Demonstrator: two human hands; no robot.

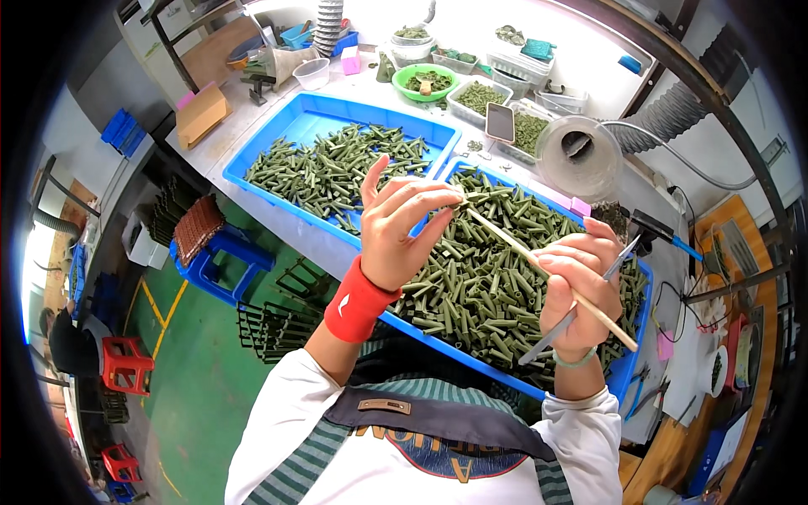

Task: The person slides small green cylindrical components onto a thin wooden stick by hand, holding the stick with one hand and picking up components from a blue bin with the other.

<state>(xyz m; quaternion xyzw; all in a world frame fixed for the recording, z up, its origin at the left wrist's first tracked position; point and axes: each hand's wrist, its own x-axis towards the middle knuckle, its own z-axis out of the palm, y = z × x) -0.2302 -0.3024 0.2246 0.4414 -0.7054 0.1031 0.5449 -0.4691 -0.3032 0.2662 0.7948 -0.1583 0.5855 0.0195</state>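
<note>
My left hand, with a red wristband, pinches thumb and index finger together at the far tip of a thin wooden stick. Whatever small thing sits between those fingertips is too small to name. My right hand grips the stick further back, its blunt end poking out toward the lower right. That same hand also holds a slim grey metal tool, slanting across the stick; its kind is unclear. Both hands are above a blue tray heaped with short dark green tubes.
Behind it, a second blue tray holds more green tubes. Further back stand a green bowl, clear tubs, and a phone. A clear funnel hood hangs at the right. A blue stool is left of the table.
</note>
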